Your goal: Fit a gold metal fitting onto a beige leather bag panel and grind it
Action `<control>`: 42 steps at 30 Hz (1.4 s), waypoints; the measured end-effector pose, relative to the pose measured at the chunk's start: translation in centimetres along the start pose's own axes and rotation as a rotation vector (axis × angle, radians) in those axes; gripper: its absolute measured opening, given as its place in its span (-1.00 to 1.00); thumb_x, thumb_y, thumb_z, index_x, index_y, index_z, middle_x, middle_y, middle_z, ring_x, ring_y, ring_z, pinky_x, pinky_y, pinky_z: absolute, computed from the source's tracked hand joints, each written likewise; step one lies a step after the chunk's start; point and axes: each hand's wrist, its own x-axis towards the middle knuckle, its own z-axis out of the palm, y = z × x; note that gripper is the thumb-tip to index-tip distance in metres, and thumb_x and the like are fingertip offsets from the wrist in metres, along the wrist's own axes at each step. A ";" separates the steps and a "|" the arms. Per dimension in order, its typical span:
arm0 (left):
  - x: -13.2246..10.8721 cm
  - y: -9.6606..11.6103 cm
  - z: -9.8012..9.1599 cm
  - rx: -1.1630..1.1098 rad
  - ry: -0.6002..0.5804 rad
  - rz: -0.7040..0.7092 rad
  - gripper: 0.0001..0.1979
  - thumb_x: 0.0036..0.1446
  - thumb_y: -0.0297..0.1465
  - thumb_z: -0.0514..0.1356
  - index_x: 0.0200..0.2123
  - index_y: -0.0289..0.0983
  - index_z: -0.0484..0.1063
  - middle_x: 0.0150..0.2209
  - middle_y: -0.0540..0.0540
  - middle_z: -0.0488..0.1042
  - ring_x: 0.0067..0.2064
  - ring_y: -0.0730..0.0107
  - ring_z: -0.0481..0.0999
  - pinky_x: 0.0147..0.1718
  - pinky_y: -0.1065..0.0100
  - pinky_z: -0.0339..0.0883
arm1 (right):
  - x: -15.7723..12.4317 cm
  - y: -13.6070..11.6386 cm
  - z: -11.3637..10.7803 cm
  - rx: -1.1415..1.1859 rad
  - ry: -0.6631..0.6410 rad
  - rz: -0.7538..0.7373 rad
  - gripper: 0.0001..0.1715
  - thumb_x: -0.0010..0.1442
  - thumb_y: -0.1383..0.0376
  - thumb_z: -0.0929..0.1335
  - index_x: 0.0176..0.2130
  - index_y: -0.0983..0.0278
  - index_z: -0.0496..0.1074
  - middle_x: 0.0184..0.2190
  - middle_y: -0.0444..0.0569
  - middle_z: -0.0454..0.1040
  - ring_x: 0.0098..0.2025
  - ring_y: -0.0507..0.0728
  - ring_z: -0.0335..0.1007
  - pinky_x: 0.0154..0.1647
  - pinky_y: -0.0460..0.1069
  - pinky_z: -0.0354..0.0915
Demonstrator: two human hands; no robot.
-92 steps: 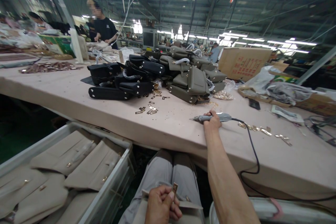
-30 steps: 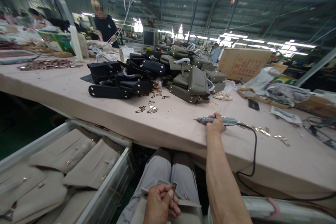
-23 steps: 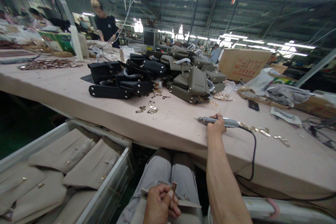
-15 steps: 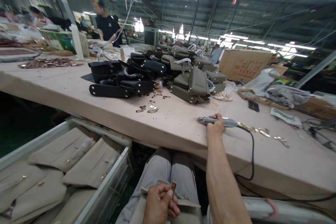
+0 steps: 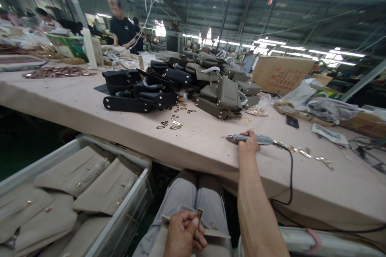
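Observation:
Between thumb and fingers, my left hand (image 5: 183, 233) pinches a small gold metal plate (image 5: 199, 215), held upright above my lap. Under that hand lies a beige bag piece (image 5: 215, 239), partly hidden by it. My right hand (image 5: 249, 143) is closed round a grey electric screwdriver (image 5: 263, 139) on the table, its tip pointing left and its black cord trailing right. Small metal plates (image 5: 175, 124) lie scattered left of the tool tip. More gold plates (image 5: 304, 152) lie in a row to the right of the screwdriver.
Black bags (image 5: 126, 102) and olive bags (image 5: 227, 94) are heaped across the table (image 5: 126, 130). At lower left stands a white crate (image 5: 120, 213) of beige bag pieces. A cardboard box (image 5: 280, 74) and a phone-like black object (image 5: 292, 121) are at right. A person (image 5: 122, 28) stands beyond.
The view has shifted very slightly. Both hands keep their positions and their holds on the metal plate and the screwdriver.

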 end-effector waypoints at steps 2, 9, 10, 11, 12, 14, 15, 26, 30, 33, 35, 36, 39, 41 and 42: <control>0.0 0.0 0.0 0.002 -0.001 0.000 -0.37 -0.09 0.17 0.42 -0.41 -0.34 0.47 -0.54 -0.14 0.57 -0.62 0.34 0.56 -0.65 0.44 0.34 | 0.1 0.0 0.0 -0.002 0.001 0.010 -0.74 0.20 0.51 0.45 -0.31 0.30 0.29 -0.43 -0.19 0.42 -0.54 -0.09 0.24 -0.56 -0.16 0.41; 0.3 -0.6 -0.3 0.010 -0.008 0.000 -0.35 -0.08 0.19 0.41 -0.40 -0.34 0.47 -0.54 -0.14 0.57 -0.62 0.35 0.56 -0.65 0.44 0.36 | 0.6 0.1 0.1 -0.036 0.017 0.009 -0.66 0.18 0.46 0.50 -0.31 0.27 0.25 -0.43 -0.21 0.41 -0.57 -0.09 0.25 -0.59 -0.17 0.40; 0.3 -0.6 -0.3 0.010 -0.006 0.000 -0.34 -0.09 0.20 0.41 -0.40 -0.34 0.47 -0.53 -0.15 0.57 -0.62 0.34 0.56 -0.65 0.44 0.36 | 0.5 0.1 0.1 -0.040 0.020 0.004 -0.66 0.18 0.45 0.50 -0.31 0.27 0.25 -0.43 -0.21 0.42 -0.57 -0.09 0.25 -0.59 -0.17 0.40; 0.4 -0.5 -0.3 0.008 -0.002 0.000 -0.34 -0.10 0.20 0.41 -0.39 -0.34 0.48 -0.53 -0.15 0.58 -0.62 0.33 0.57 -0.65 0.43 0.36 | 0.5 0.1 0.1 -0.044 0.024 0.000 -0.66 0.18 0.45 0.50 -0.31 0.27 0.25 -0.43 -0.21 0.42 -0.57 -0.09 0.25 -0.59 -0.17 0.40; 0.3 -0.4 -0.3 0.006 0.002 -0.002 -0.33 -0.11 0.20 0.42 -0.39 -0.34 0.47 -0.52 -0.15 0.58 -0.62 0.33 0.57 -0.65 0.43 0.36 | 0.5 0.1 0.1 -0.047 0.028 -0.004 -0.66 0.18 0.44 0.50 -0.32 0.27 0.25 -0.43 -0.21 0.42 -0.57 -0.09 0.25 -0.59 -0.17 0.39; 0.3 -0.3 -0.2 0.003 0.007 -0.008 -0.34 -0.12 0.20 0.42 -0.40 -0.34 0.47 -0.53 -0.14 0.57 -0.62 0.34 0.56 -0.65 0.43 0.36 | 0.3 0.0 0.1 -0.053 0.034 -0.009 -0.66 0.18 0.41 0.51 -0.32 0.27 0.26 -0.43 -0.20 0.42 -0.56 -0.08 0.26 -0.60 -0.17 0.38; 0.3 -0.2 -0.2 0.003 0.006 -0.010 -0.34 -0.12 0.19 0.42 -0.40 -0.34 0.47 -0.54 -0.14 0.57 -0.63 0.34 0.55 -0.65 0.43 0.36 | 0.3 0.0 0.1 -0.055 0.038 -0.011 -0.65 0.17 0.41 0.52 -0.32 0.27 0.26 -0.43 -0.20 0.42 -0.56 -0.08 0.26 -0.61 -0.16 0.38; 0.1 0.0 -0.1 -0.024 0.008 0.004 -0.35 -0.10 0.18 0.43 -0.40 -0.35 0.48 -0.53 -0.14 0.58 -0.62 0.35 0.56 -0.66 0.45 0.34 | 0.3 0.1 0.2 -0.062 0.085 -0.020 -0.71 0.15 0.48 0.46 -0.34 0.28 0.26 -0.43 -0.16 0.44 -0.56 -0.07 0.26 -0.65 -0.16 0.34; 0.3 -0.3 -0.3 -0.017 -0.009 0.006 -0.35 -0.08 0.18 0.42 -0.40 -0.34 0.47 -0.53 -0.12 0.58 -0.62 0.36 0.56 -0.65 0.45 0.36 | 0.4 0.1 0.2 -0.069 0.078 -0.020 -0.72 0.17 0.47 0.46 -0.34 0.28 0.27 -0.43 -0.17 0.42 -0.56 -0.07 0.25 -0.63 -0.16 0.36; 0.4 -0.6 -0.4 -0.014 -0.013 0.004 -0.34 -0.09 0.20 0.42 -0.40 -0.34 0.47 -0.52 -0.13 0.59 -0.62 0.36 0.56 -0.65 0.44 0.36 | 0.5 0.1 0.1 -0.072 0.080 -0.020 -0.71 0.16 0.47 0.46 -0.34 0.27 0.26 -0.43 -0.17 0.42 -0.56 -0.07 0.24 -0.65 -0.16 0.34; 0.4 -0.7 -0.4 -0.009 -0.010 0.001 -0.33 -0.09 0.20 0.41 -0.39 -0.34 0.47 -0.52 -0.14 0.59 -0.62 0.36 0.56 -0.65 0.44 0.35 | 0.4 0.1 0.1 -0.072 0.079 -0.022 -0.71 0.15 0.47 0.46 -0.34 0.27 0.26 -0.43 -0.16 0.43 -0.56 -0.06 0.25 -0.65 -0.16 0.34; 0.4 -0.7 -0.4 -0.005 -0.006 -0.001 -0.33 -0.08 0.21 0.40 -0.39 -0.34 0.47 -0.53 -0.15 0.58 -0.62 0.36 0.56 -0.65 0.45 0.35 | 0.4 0.1 0.1 -0.072 0.077 -0.024 -0.71 0.15 0.47 0.46 -0.35 0.27 0.26 -0.43 -0.16 0.43 -0.56 -0.06 0.25 -0.65 -0.15 0.35; 0.4 -0.8 -0.5 -0.001 0.000 -0.004 -0.33 -0.08 0.21 0.40 -0.40 -0.34 0.47 -0.55 -0.13 0.57 -0.63 0.36 0.55 -0.65 0.44 0.36 | 0.2 0.1 0.1 -0.071 0.070 -0.032 -0.71 0.15 0.47 0.46 -0.36 0.27 0.26 -0.44 -0.17 0.43 -0.56 -0.06 0.26 -0.63 -0.14 0.37; 0.5 -0.9 -0.5 -0.007 -0.003 0.000 -0.33 -0.09 0.21 0.41 -0.40 -0.34 0.48 -0.55 -0.12 0.57 -0.62 0.36 0.55 -0.65 0.44 0.37 | 0.1 0.0 0.1 -0.067 0.070 -0.037 -0.70 0.14 0.47 0.46 -0.38 0.27 0.25 -0.44 -0.17 0.43 -0.56 -0.06 0.25 -0.64 -0.14 0.36; 0.5 -0.9 -0.5 -0.010 -0.005 0.003 -0.33 -0.09 0.21 0.41 -0.40 -0.34 0.48 -0.54 -0.12 0.57 -0.62 0.36 0.56 -0.65 0.44 0.37 | 0.0 0.0 0.1 -0.065 0.070 -0.038 -0.70 0.15 0.47 0.46 -0.38 0.27 0.25 -0.45 -0.18 0.42 -0.56 -0.06 0.25 -0.64 -0.14 0.36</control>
